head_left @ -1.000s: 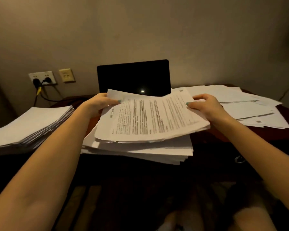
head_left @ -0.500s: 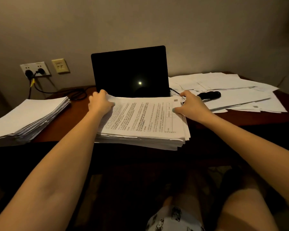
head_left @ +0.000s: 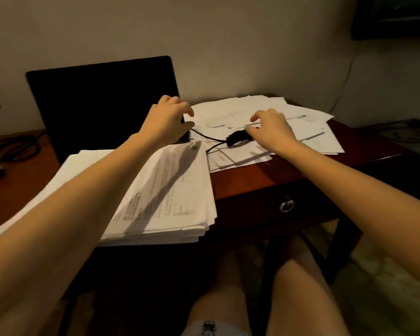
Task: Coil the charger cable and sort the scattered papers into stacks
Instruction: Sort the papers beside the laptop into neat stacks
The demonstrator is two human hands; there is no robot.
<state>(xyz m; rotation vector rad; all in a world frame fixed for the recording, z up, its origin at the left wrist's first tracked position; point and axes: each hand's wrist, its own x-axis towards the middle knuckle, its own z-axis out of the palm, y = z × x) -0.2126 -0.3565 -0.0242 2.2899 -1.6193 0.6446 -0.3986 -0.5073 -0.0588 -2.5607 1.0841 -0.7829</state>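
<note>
Lying on scattered papers, the charger cable sits between the empty, half-open left grip and right grip

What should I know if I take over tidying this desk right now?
Left hand: open, over the cable beside the laptop.
Right hand: open, holding nothing, thumb by the black charger.
Done: one thick paper stack at the desk front.
Left: coil the cable; stack the scattered papers under it.
</note>
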